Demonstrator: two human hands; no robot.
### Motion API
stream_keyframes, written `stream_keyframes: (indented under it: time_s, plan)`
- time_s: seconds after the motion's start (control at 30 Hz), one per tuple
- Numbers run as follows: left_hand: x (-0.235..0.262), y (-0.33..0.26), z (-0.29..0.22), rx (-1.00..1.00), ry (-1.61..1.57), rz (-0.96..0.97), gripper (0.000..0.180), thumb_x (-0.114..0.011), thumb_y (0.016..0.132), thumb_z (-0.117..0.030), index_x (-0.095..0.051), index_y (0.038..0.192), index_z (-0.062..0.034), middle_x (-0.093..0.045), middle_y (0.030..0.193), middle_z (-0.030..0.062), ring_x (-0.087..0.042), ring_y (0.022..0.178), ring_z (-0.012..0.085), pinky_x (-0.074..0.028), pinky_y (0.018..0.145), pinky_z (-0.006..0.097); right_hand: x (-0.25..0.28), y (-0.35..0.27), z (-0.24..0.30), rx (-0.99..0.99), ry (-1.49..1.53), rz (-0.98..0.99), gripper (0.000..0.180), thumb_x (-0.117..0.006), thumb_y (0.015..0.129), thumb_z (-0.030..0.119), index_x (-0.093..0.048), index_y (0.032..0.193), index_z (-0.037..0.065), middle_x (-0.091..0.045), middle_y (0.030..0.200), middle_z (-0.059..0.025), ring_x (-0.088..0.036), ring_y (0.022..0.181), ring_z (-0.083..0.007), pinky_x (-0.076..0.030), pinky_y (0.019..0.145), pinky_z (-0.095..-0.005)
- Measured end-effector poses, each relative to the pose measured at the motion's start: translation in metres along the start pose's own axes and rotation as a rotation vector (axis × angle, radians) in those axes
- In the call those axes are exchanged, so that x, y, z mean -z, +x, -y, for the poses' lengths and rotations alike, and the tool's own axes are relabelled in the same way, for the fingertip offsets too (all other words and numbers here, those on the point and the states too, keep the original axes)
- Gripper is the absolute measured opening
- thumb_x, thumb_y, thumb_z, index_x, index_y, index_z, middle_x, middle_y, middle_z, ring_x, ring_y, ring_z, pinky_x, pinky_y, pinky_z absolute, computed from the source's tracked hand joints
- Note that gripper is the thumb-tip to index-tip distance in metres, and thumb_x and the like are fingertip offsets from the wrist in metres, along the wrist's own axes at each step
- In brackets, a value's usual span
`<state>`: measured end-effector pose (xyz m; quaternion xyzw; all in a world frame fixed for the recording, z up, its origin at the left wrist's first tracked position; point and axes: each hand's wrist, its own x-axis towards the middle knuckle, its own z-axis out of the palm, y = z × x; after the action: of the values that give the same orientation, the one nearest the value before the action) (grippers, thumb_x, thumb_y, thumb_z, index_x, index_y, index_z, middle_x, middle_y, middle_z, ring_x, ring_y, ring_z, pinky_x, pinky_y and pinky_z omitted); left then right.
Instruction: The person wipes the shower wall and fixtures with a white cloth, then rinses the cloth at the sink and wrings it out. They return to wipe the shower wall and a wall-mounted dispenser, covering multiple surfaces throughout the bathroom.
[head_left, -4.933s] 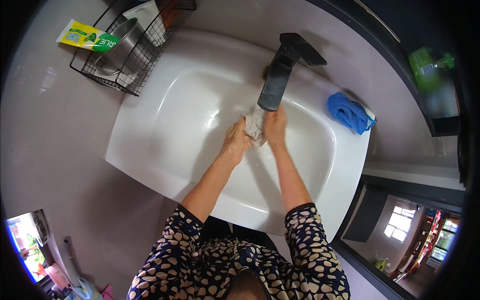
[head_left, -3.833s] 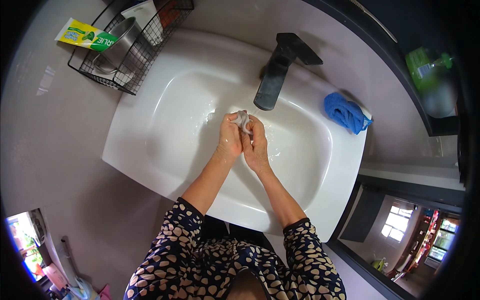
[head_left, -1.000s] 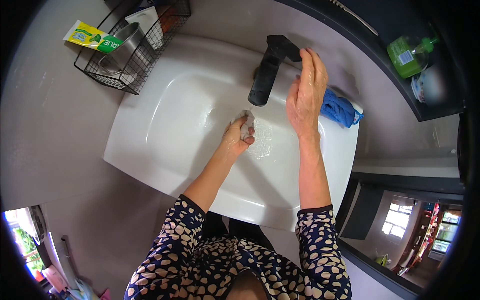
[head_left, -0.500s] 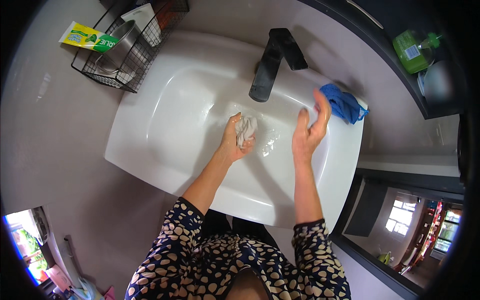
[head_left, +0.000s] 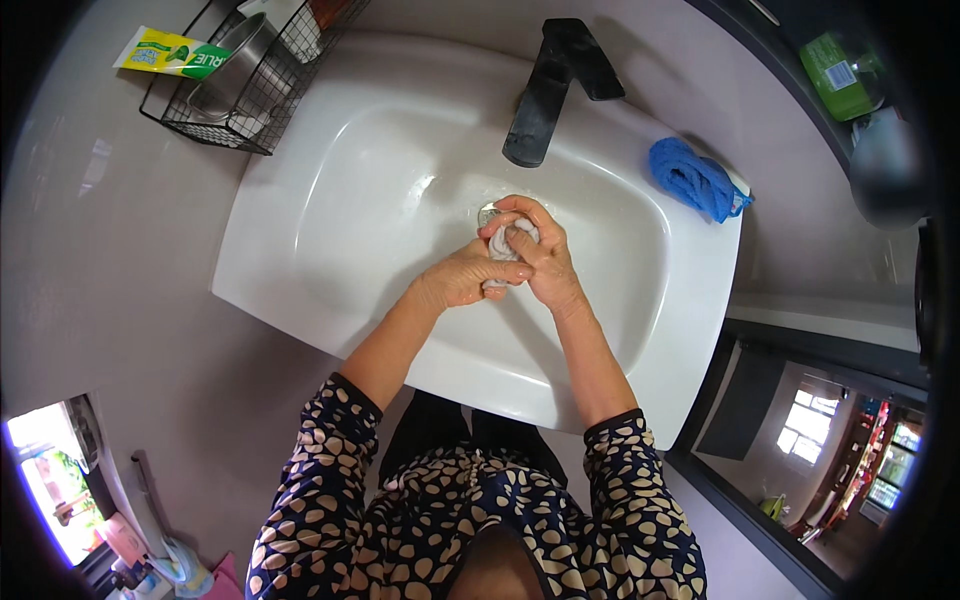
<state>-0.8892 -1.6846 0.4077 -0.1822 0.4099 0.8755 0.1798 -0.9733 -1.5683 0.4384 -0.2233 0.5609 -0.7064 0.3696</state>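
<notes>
Both of my hands are closed around a crumpled wet white cloth (head_left: 503, 252), held over the basin of the white sink (head_left: 340, 250). My left hand (head_left: 462, 276) grips its lower left side, thumb laid across toward the right. From the right, my right hand (head_left: 550, 262) wraps the top of the cloth, fingers curled over it. Part of the cloth is hidden by my fingers. Just beyond my fingers shows the metal drain (head_left: 487, 214). Above it stands the black faucet (head_left: 540, 105); no water stream is visible from it.
A folded blue towel (head_left: 690, 180) lies on the sink's right rim. At the far left, a black wire basket (head_left: 262, 125) holds a metal mug (head_left: 240, 75) and a yellow-green tube (head_left: 170, 53). A green bottle (head_left: 840, 78) stands on the dark shelf at the right.
My right hand has come down from beside the faucet and closed on the cloth with my left hand. The cloth is squeezed into a tighter bundle.
</notes>
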Motion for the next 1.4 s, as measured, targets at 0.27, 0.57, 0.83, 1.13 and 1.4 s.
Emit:
stream_keyframes:
  time_s: [0.27, 0.57, 0.83, 1.13, 1.4]
  plan:
    - [-0.030, -0.018, -0.047, 0.028, 0.400, 0.010, 0.018, -0.060, 0.082, -0.018, -0.054, 0.082, -0.0013, -0.056, 0.077, 0.0078, -0.040, 0.054, 0.0079, -0.025, 0.041, 0.023, -0.009, 0.022, 0.027, -0.031, -0.159, -0.071, 0.031, -0.055, 0.091, 0.034, -0.057, 0.083, 0.004, -0.048, 0.064, 0.0014, -0.042, 0.056, -0.0079, -0.037, 0.051, -0.0245]
    - [-0.024, 0.005, 0.000, -0.132, 0.974, -0.323, 0.027, -0.047, 0.091, -0.023, -0.056, 0.090, 0.0019, -0.059, 0.073, 0.0093, -0.052, 0.063, 0.0211, -0.043, 0.063, 0.037, -0.005, 0.045, -0.016, 0.062, -0.436, -0.192, 0.044, -0.049, 0.094, 0.031, -0.050, 0.063, 0.001, -0.049, 0.055, -0.0067, -0.045, 0.052, -0.0151, -0.039, 0.052, -0.0314]
    - [-0.025, 0.002, 0.020, -0.007, 1.206, -0.438, 0.031, -0.047, 0.089, -0.027, -0.057, 0.090, 0.0018, -0.064, 0.079, 0.0182, -0.061, 0.076, 0.0362, -0.047, 0.068, 0.046, -0.003, 0.042, -0.056, 0.052, -0.792, -0.282, 0.039, -0.046, 0.091, 0.026, -0.056, 0.069, -0.004, -0.055, 0.061, -0.0170, -0.054, 0.057, -0.0289, -0.044, 0.060, -0.0390]
    - [0.003, -0.025, -0.025, 0.486, 0.277, 0.092, 0.018, -0.055, 0.081, -0.018, -0.043, 0.068, -0.0138, -0.029, 0.051, -0.0067, -0.023, 0.041, 0.0042, -0.017, 0.037, 0.022, 0.002, -0.018, 0.007, 0.220, -0.677, 0.358, 0.059, -0.055, 0.071, 0.000, -0.042, 0.128, 0.011, -0.036, 0.127, -0.0136, -0.045, 0.111, -0.0276, -0.043, 0.090, -0.0384]
    - [-0.018, -0.058, -0.032, 0.484, 0.670, 0.136, 0.026, -0.075, 0.069, -0.017, -0.049, 0.070, -0.0124, -0.032, 0.051, -0.0056, -0.025, 0.042, 0.0067, -0.016, 0.040, 0.023, -0.023, -0.047, 0.018, 0.758, -1.486, 0.451, 0.070, -0.064, 0.067, 0.002, -0.040, 0.133, 0.004, -0.046, 0.101, -0.0147, -0.052, 0.081, -0.0233, -0.050, 0.065, -0.0304]
